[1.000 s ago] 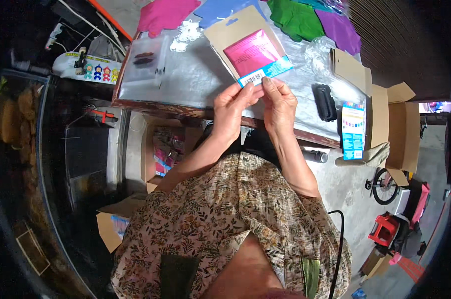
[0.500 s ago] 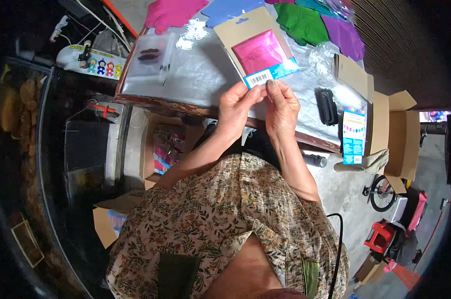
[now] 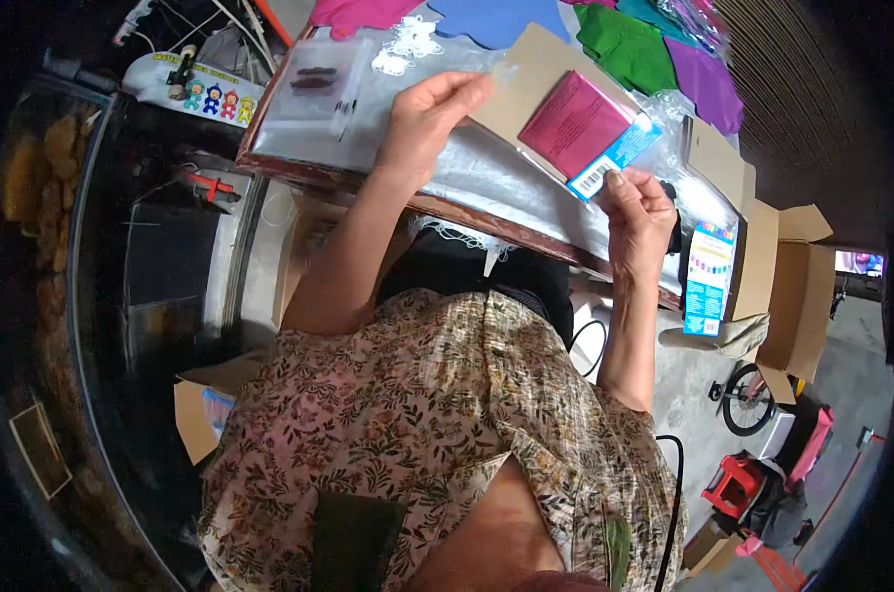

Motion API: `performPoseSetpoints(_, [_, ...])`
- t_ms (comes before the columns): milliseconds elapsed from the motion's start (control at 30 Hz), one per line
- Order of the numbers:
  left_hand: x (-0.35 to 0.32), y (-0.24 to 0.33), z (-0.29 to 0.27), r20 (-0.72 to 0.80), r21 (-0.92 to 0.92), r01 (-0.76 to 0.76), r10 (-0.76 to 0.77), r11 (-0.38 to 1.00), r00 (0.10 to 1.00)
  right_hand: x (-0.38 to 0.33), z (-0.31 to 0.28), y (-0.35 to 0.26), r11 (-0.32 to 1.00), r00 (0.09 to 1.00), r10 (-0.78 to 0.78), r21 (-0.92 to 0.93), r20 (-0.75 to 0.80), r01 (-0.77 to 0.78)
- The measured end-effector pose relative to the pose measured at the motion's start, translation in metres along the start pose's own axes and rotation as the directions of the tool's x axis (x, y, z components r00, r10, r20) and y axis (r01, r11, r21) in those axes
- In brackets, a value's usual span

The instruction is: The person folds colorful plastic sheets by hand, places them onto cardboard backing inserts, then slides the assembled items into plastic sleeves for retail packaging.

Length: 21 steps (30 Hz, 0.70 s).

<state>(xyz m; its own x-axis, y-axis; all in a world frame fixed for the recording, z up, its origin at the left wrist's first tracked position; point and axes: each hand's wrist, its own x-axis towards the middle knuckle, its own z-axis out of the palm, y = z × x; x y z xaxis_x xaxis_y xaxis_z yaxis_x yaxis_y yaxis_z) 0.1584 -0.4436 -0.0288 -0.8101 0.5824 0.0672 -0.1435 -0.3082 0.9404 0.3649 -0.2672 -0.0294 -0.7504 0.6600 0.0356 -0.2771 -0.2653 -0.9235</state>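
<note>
In my right hand, thumb and fingers pinch the lower corner of a brown backing card, beside its blue printed strip with a barcode. The card is tilted above the table and carries a folded magenta fabric piece in clear wrap. My left hand is at the card's left edge, thumb and forefinger pressed together; a clear glint shows by the fingertips, but what they pinch is too faint to tell.
The silvery table bears a clear bag, white string, and pink, blue, green and purple fabric pieces. A printed blue card and open cardboard box are at right.
My left hand has moved from the barcode end up and left to the card's left edge. The right hand has shifted right and down with the card, which is turned clockwise.
</note>
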Motion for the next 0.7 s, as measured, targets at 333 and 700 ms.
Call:
performPoseSetpoints(333, [-0.010, -0.016, -0.004, 0.081, -0.038, 0.067, -0.064, 0.997, 0.995, -0.005, -0.017, 0.001, 0.998, 1.000, 0.003, -0.056, -0.030, -0.005])
performPoseSetpoints(700, [-0.001, 0.019, -0.012, 0.517, 0.260, -0.207, 0.045, 0.943, 0.855, -0.003, -0.035, -0.006, 0.997, 0.999, 0.037, -0.069, 0.003, -0.036])
